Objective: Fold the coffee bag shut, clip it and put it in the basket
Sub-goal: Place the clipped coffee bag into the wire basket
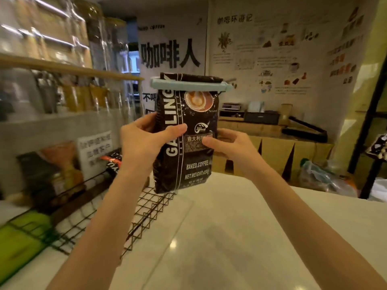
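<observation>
A dark brown coffee bag with white lettering is held upright in the air above the counter. Its top is folded over and a pale blue clip is clamped across the fold. My left hand grips the bag's left side, thumb across the front. On the bag's right side my right hand holds it, thumb on the label. A black wire basket stands on the counter below and to the left of the bag, its near corner just under the bag's bottom.
Inside the basket lie green packets and other dark coffee bags. A white counter spreads in front. Shelves with bottles rise at the left. Cardboard boxes and a plastic bag stand beyond the counter's far edge.
</observation>
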